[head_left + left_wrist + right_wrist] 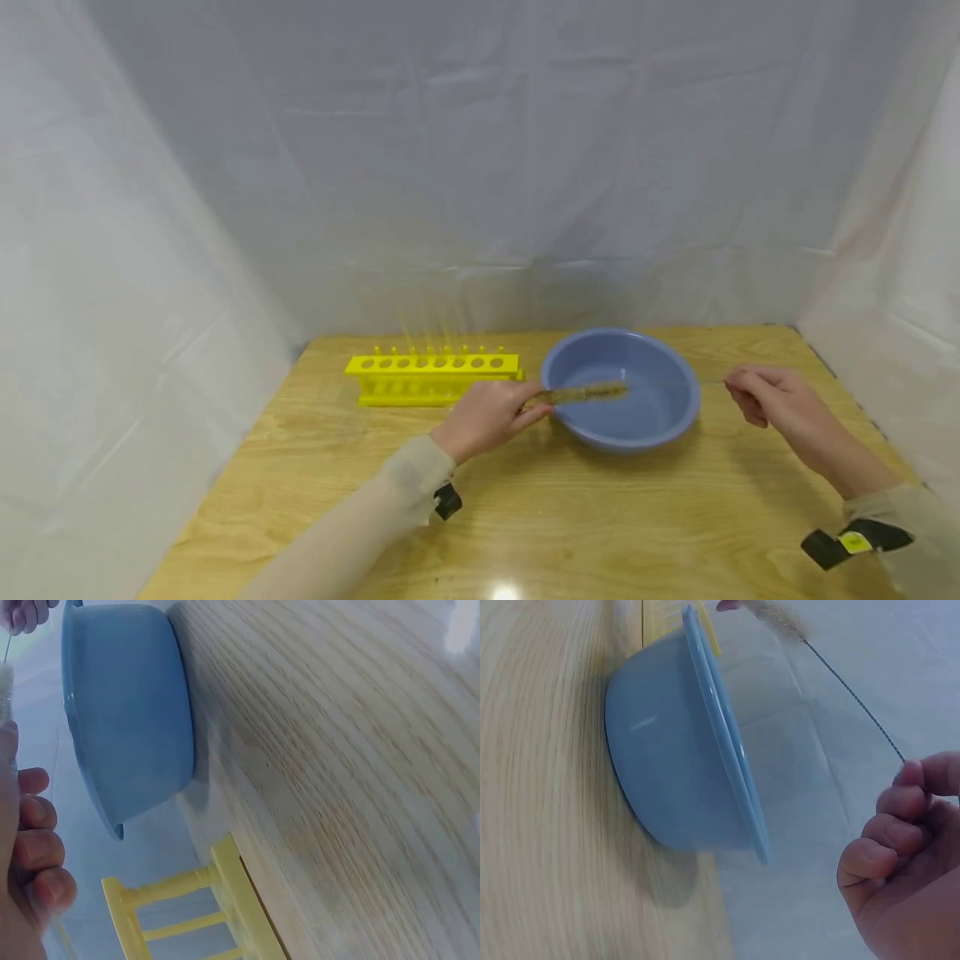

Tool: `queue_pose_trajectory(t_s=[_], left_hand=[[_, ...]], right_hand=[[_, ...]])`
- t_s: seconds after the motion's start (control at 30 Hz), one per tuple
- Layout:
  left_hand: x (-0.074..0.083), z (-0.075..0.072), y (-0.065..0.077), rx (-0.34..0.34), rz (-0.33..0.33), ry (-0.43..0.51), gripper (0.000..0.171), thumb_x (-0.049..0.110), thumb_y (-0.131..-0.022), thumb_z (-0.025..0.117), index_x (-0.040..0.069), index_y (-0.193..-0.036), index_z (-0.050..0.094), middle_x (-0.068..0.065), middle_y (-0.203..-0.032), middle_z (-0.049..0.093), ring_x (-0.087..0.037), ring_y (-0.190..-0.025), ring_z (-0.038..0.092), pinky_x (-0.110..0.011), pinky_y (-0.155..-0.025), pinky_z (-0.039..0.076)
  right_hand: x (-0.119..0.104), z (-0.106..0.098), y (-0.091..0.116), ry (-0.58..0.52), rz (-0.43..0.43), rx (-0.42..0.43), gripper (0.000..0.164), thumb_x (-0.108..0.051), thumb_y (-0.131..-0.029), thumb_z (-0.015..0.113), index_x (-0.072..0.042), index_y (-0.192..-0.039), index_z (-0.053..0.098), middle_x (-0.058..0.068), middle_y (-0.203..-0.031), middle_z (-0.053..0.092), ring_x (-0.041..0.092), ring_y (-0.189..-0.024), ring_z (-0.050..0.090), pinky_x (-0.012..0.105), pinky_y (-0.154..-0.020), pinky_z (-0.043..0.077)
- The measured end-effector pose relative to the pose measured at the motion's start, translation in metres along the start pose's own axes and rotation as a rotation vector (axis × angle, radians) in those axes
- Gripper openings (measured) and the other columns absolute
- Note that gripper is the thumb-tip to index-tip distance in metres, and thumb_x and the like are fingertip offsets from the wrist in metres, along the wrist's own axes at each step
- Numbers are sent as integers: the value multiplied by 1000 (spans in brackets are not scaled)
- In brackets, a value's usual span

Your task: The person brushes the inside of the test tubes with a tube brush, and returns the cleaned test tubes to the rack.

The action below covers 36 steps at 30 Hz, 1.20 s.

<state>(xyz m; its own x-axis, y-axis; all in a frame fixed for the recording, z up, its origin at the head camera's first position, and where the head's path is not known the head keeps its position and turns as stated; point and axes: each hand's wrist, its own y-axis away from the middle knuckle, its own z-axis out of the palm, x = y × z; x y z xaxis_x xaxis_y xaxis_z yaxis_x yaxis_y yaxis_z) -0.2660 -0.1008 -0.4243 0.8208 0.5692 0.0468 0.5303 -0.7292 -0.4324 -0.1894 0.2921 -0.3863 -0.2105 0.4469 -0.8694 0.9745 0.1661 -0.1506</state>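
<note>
My left hand (491,417) grips what looks like a clear test tube, mostly hidden by the fingers, with a tan-bristled tube brush (606,390) at its mouth. Part of the bristles stands out of the tube, over the blue basin (630,445). The brush's thin twisted wire (855,699) runs right to my right hand (787,412), which pinches its end between thumb and forefinger, the other fingers curled. In the left wrist view, curled left fingers (39,851) show at the left edge, near the bristles (6,682).
Left of the basin stands a yellow test tube rack (431,364) with a row of holes and pegs; faint, blurred upright shapes show above it. The wooden table (570,517) has pale sheeting (480,167) behind it and on both sides.
</note>
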Motion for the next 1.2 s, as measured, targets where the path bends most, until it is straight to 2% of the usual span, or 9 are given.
queue_pose_trajectory(t_s=[0.1,0.2,0.4,0.53,0.67,0.83,0.93,1.1,1.2], left_hand=[[1,-2,-1,-15,-6,-13,34,42,-101,58,22,-127,66,6,-86,75,-3,-64,64,-18,-54,49],[3,-4,-1,-21,-11,-19,32,43,-102,57,22,-124,66,7,-84,74,-1,-62,61,-16,-53,46],[5,-6,-2,-16,-12,-7,29,41,-102,57,21,-121,66,8,-80,72,0,-57,55,-14,-51,41],[5,-4,-3,-16,-9,-8,30,41,-102,58,20,-123,65,7,-79,72,0,-57,56,-14,-51,42],[7,-4,-5,-20,-11,6,31,41,-102,58,19,-123,65,6,-77,70,-2,-58,57,-16,-51,43],[9,-4,-6,-30,-23,1,29,41,-102,58,19,-119,65,7,-78,70,-2,-60,59,-17,-53,45],[12,-4,-8,-42,-15,9,26,40,-102,58,18,-113,66,8,-78,69,0,-60,57,-15,-53,43],[23,-4,-15,-66,35,47,25,40,-103,56,17,-107,65,10,-75,64,2,-58,52,-11,-53,40],[30,-3,-21,-65,53,28,27,41,-103,55,17,-108,65,11,-75,64,1,-60,54,-13,-55,44]], right_hand=[[3,-2,1,22,-23,26,37,-27,-109,46,2,-95,63,2,-68,45,24,-56,39,33,-54,37],[4,-2,0,28,-74,49,30,-20,-108,48,3,-104,67,-1,-74,54,18,-60,44,30,-53,40],[0,1,-1,53,-123,71,26,-15,-107,51,3,-103,69,-2,-76,62,11,-64,51,26,-54,44],[-4,0,-2,78,-123,58,27,-16,-107,49,3,-104,69,0,-74,60,14,-63,50,28,-53,42],[-6,-4,-3,65,-163,39,26,-12,-107,48,3,-101,68,4,-73,58,17,-61,48,30,-52,39],[-5,-6,-3,23,-204,16,25,-7,-107,48,4,-100,69,3,-74,61,16,-61,50,30,-51,40],[-5,-5,-3,38,-211,7,25,-8,-107,48,3,-99,69,2,-73,60,16,-60,50,30,-51,40],[-8,11,-9,76,-228,-68,26,-10,-107,49,2,-96,69,1,-70,57,16,-57,48,31,-50,42],[-9,27,-13,69,-248,-98,24,-8,-106,50,2,-95,69,4,-68,57,16,-55,48,31,-49,42]])
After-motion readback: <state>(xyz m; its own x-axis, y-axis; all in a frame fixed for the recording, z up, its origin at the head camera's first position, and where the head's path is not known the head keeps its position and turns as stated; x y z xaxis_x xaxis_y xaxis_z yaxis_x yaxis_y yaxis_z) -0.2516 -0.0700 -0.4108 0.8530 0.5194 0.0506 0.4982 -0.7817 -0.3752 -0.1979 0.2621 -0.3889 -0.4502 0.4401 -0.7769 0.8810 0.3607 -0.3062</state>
